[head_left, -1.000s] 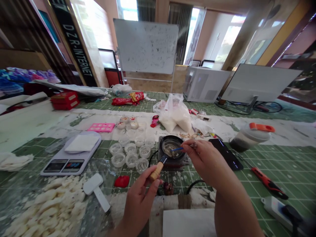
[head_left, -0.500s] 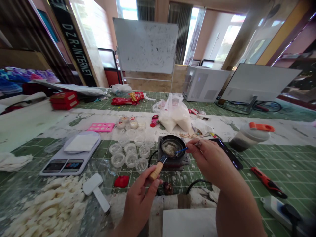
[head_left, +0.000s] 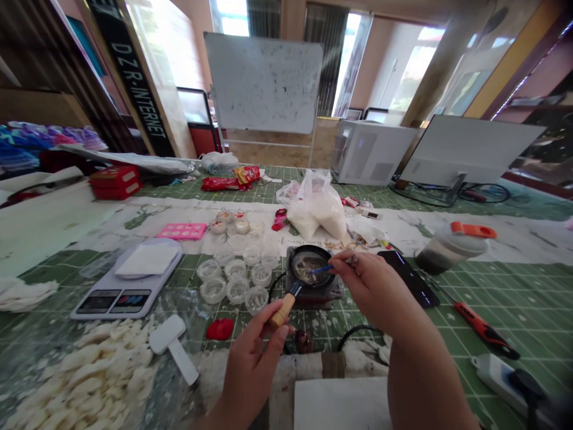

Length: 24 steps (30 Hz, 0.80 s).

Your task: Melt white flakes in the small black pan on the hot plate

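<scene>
A small black pan with a pale lump of melting wax in it sits on a dark heater plate on the green cutting mat. My left hand pinches the pan's wooden handle from below. My right hand is closed on a thin blue stick whose tip rests in the pan. Several small clear cups stand just left of the pan.
A digital scale and a heap of white wax flakes lie at the left, with a white scraper and a red piece. A phone, lidded cup, red-handled tool and power strip are at the right. A plastic bag stands behind the pan.
My right hand swung the blue stick to the right inside the pan and back toward the left. My left hand kept its hold on the handle.
</scene>
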Motion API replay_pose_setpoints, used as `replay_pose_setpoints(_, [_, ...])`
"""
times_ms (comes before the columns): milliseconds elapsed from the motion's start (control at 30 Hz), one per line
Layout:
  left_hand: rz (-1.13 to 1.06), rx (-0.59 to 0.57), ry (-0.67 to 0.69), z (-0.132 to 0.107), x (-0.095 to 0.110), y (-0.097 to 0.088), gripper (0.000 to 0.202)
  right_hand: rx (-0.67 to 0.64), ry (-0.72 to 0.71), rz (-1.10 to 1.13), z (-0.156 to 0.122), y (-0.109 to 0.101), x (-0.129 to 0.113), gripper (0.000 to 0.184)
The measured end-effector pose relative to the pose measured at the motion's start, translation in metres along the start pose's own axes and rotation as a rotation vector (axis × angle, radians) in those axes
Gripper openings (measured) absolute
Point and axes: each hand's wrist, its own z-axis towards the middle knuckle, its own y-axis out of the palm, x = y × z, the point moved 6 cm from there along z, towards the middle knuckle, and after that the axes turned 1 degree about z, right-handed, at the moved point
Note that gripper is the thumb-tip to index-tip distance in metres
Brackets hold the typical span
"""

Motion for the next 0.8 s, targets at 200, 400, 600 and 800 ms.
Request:
replay_pose_setpoints(200, [0.024, -0.022, 0.006, -0.001, 0.0, 0.0, 0.038, -0.015, 0.016, 0.03, 0.0, 0.0, -0.001, 0.024])
replay_pose_setpoints(400, [0.026, -0.016, 0.008, -0.001, -0.001, -0.001, 0.039, 0.032, 0.061, 0.015, 0.006, 0.006, 0.006, 0.024])
replay_pose_setpoints(600, [0.024, -0.024, 0.007, 0.0, -0.002, 0.001, 0.038, -0.02, -0.01, 0.095, 0.004, 0.008, -0.002, 0.024])
replay_pose_setpoints(800, [0.026, -0.027, 0.012, -0.001, -0.001, 0.0, 0.038, 0.048, 0.107, 0.009, 0.011, 0.01, 0.012, 0.022])
